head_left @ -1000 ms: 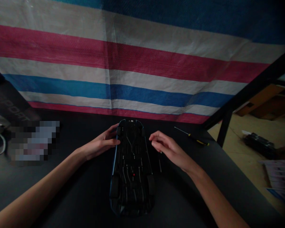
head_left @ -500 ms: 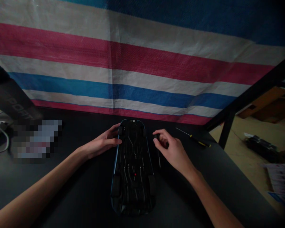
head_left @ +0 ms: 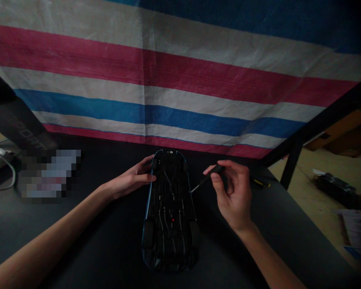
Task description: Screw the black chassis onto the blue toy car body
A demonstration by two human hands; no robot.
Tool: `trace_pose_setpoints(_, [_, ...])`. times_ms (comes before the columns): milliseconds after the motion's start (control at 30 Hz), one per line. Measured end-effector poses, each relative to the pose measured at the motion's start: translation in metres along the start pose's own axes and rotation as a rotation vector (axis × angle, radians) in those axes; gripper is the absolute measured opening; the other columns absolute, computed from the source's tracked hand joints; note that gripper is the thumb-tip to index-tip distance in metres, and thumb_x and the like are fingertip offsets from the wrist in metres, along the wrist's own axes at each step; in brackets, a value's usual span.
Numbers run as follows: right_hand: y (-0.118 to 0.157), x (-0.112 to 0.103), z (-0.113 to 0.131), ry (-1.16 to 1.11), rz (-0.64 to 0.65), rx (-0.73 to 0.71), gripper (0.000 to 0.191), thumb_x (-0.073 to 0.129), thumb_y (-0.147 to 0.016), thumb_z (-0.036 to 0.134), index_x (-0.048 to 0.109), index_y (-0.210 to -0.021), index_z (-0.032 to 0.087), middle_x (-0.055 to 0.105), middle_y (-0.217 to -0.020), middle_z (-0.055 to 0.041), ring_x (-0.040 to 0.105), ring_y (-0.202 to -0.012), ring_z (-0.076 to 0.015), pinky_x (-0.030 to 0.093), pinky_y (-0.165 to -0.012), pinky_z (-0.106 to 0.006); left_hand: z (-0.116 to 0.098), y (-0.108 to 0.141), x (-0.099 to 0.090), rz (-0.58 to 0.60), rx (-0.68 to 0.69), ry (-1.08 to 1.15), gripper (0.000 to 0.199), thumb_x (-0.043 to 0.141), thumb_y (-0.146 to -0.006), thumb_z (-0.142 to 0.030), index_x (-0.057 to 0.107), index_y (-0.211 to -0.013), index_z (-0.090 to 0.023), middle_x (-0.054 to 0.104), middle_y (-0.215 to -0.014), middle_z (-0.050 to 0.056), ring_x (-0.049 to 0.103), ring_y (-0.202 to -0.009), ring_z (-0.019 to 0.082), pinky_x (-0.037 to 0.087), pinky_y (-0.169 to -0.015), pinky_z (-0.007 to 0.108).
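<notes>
A toy car (head_left: 168, 200) lies upside down on the black table, its dark underside up and a blue body edge showing. My left hand (head_left: 132, 178) grips its left side near the far wheel, thumb on the edge and the other fingers partly hidden behind it. In my right hand (head_left: 233, 192) is a small screwdriver (head_left: 212, 172), pinched by its dark handle. Its thin metal shaft slants down to the left, and the tip is close to the car's right edge; whether they touch I cannot tell.
Behind my right hand lies a second screwdriver (head_left: 261, 183) with a black and yellow handle, partly hidden. A dark box (head_left: 24, 124) and a white power strip with a cable (head_left: 0, 158) stand at the left. A striped sheet (head_left: 180, 100) hangs behind the table.
My right hand has moved right and turned, swinging the screwdriver from pointing down to slanting left at the car. My left hand keeps its place on the car.
</notes>
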State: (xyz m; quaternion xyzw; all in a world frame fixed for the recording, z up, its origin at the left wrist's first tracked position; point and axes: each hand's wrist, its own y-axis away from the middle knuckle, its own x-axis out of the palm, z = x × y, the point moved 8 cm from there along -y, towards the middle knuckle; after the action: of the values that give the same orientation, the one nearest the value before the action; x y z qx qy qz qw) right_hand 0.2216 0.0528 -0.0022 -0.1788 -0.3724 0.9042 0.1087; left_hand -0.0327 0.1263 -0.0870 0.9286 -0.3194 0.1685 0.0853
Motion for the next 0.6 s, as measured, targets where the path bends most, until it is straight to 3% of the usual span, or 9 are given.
trace_pose_setpoints(600, [0.0033, -0.0004, 0.0093, 0.064, -0.005, -0.103, 0.035, 0.066, -0.096, 0.017, 0.053, -0.127, 0.026, 0.070, -0.105, -0.0037, 0.071, -0.093, -0.0199, 0.054, -0.090, -0.043, -0.0031, 0.0008, 0.0051, 0.018, 0.008, 0.001, 0.076, 0.071, -0.088, -0.010, 0.041, -0.155, -0.033, 0.049, -0.159, 0.008, 0.052, -0.141, 0.029, 0.038, -0.118, 0.046])
